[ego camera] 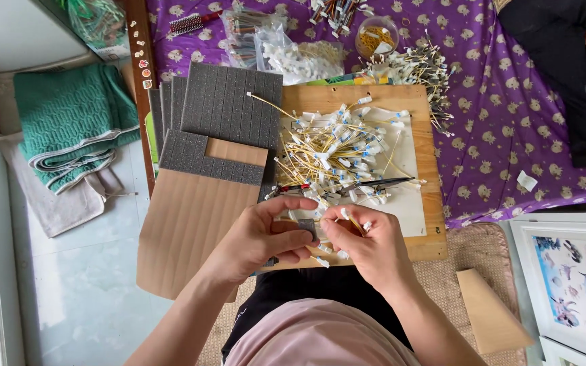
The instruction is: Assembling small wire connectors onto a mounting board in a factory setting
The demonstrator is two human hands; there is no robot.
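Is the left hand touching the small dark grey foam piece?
Touching. The head view shows the left hand pinching the small grey foam piece between thumb and fingers, with no gap visible, while the right hand holds a yellow wire beside it.

**Packaging and printed stuff around the board**

Up around 12 o'clock there are clear plastic bags (286, 47) stuffed with small white and dark parts, sitting on the purple cloth. Next to them, toward 1 o'clock, a round clear tub (376, 35) with yellow bits inside. Down at 4 o'clock, a white-framed poster (578, 278) of colourful sea animals.
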